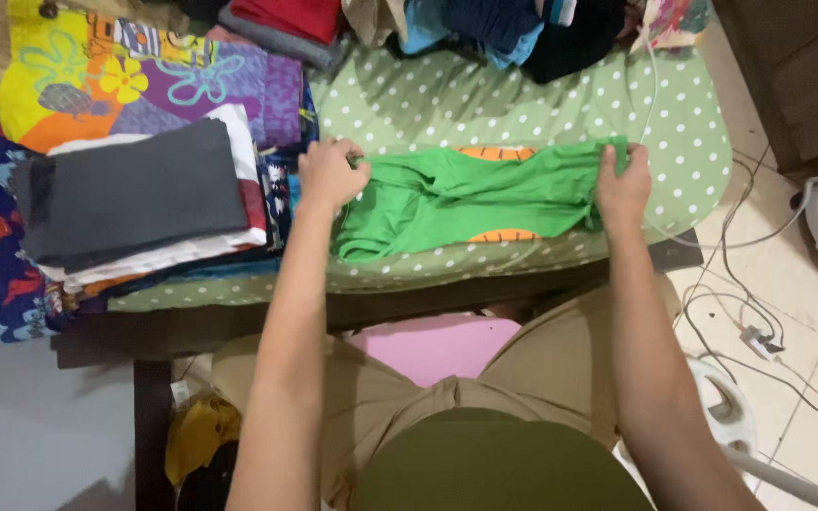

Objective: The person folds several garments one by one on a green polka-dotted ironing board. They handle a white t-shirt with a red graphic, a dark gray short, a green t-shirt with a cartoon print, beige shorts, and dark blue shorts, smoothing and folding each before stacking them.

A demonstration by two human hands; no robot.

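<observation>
A bright green garment [466, 199] with orange trim lies flat on a green polka-dot padded board [523, 95]. My left hand [328, 173] pinches the garment's left end, fingers closed on the cloth. My right hand [622, 180] grips its right end, near the board's right side. The garment is stretched lengthwise between the two hands.
A stack of folded clothes [144, 199], dark grey on top, sits at the left on colourful cartoon-print fabric [144, 85]. Unfolded clothes [485, 28] are heaped at the board's far edge. White cables [750, 312] trail over the tiled floor at right. A pink stool [437, 345] is under me.
</observation>
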